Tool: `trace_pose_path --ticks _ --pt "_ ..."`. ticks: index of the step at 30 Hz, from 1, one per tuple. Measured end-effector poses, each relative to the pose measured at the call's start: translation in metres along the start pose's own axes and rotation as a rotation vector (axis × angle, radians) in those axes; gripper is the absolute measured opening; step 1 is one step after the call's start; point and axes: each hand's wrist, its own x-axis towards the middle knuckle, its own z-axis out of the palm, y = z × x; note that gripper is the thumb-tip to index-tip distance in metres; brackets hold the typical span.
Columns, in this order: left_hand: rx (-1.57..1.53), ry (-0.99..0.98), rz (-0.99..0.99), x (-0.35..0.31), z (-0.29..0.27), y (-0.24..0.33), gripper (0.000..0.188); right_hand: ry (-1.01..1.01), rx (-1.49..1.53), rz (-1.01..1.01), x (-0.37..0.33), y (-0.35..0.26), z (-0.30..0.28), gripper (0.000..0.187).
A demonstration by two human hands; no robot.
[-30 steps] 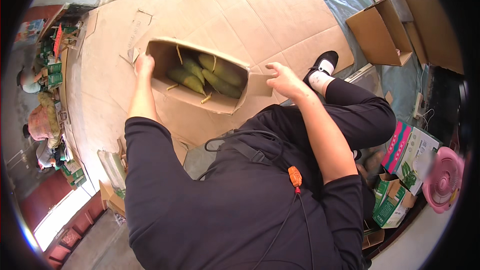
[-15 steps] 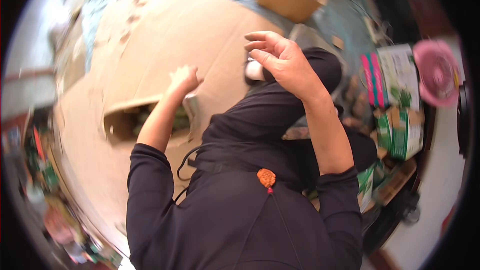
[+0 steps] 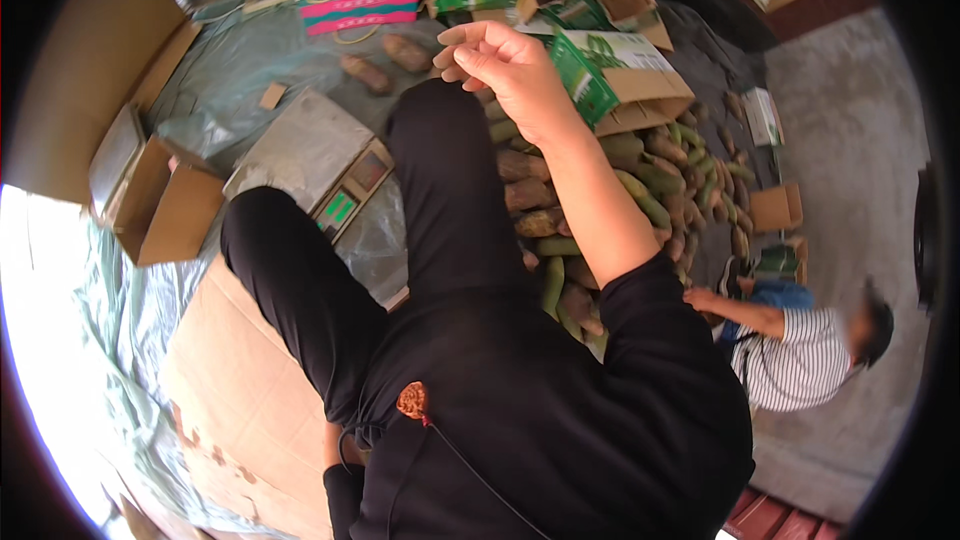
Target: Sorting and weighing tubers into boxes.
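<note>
My right hand (image 3: 497,65) hangs in the air above my raised right knee, its fingers loosely bent and apart, with nothing in them. Just left of its fingertips, two brown, earth-covered root vegetables (image 3: 404,53) lie on the plastic sheet. Under and beyond my right forearm spreads a large heap of long green and reddish-brown vegetables (image 3: 655,175), which look like big radishes. Between my knees sits a flat metal platform scale (image 3: 305,145) with a lit green display. Only a bit of my left forearm shows beside my left thigh; the hand itself is hidden.
Green and white cartons (image 3: 625,55) stand behind the heap, beside a pink-and-white printed box (image 3: 360,8). An opened brown cardboard box (image 3: 168,202) is at the left. Flattened cardboard (image 3: 235,370) covers the floor lower left. A person in a striped shirt (image 3: 795,360) sits at the right.
My view and body have swung round to the right, bringing the heap, scale and other person into sight. My left hand has dropped out of view; the right stays raised and free.
</note>
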Motion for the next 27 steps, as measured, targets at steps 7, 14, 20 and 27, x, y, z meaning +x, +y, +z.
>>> trace_pose_path --ticks 7,14,20,27 --pt "-0.177 0.183 0.079 0.01 0.039 -0.052 0.047 0.25 0.013 0.194 -0.012 0.073 -0.065 0.02" --pt "-0.462 0.332 0.14 0.005 0.072 -0.092 0.044 0.603 0.089 0.376 -0.039 0.169 -0.138 0.02" --pt "-0.702 0.44 0.196 0.004 0.088 -0.113 0.042 1.012 0.226 0.483 -0.059 0.225 -0.228 0.025" --pt "-0.96 0.549 0.262 0.019 0.091 -0.135 0.039 1.354 0.358 0.556 -0.053 0.238 -0.29 0.028"
